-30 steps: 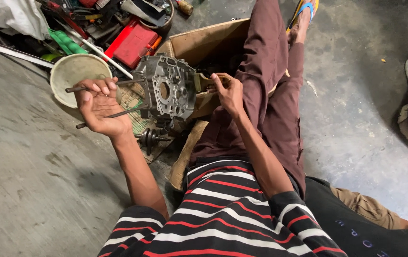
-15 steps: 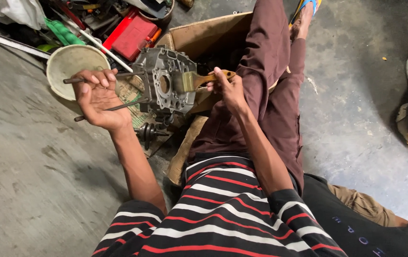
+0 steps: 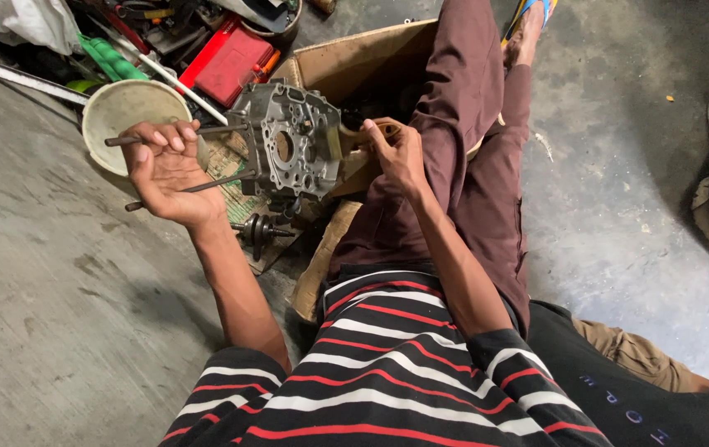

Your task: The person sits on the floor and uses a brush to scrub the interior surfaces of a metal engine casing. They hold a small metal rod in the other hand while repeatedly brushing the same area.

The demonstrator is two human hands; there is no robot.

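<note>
Since the earlier frame the engine casing has barely shifted, sitting a touch lower in the frame as the head camera tilts; both hands keep their hold. Left hand, left of centre, has its grip curled loosely round two thin metal rods that stick out of the casing toward the left, fingers partly open, palm up. Right hand, centre top, has its grip closed on a wooden-handled brush pressed against the casing's right edge. The casing sits upper centre, held up off the floor between the two hands, above the person's lap. Step in hand looks like brushing or scrubbing the casing while the rods steady it; the next move probably calls for turning the casing by the rods so the bristles reach another face. Casing is cast grey metal, dull, roughly rectangular, with a round bore and many small bolt holes. Rods are slim, dark, straight. A pale round plastic bowl lies just left of the hand, a red flat box above it, a brown cardboard box behind the casing. Floor is rough grey concrete, stained. A small dark shaft part lies below the casing on cardboard.
</note>
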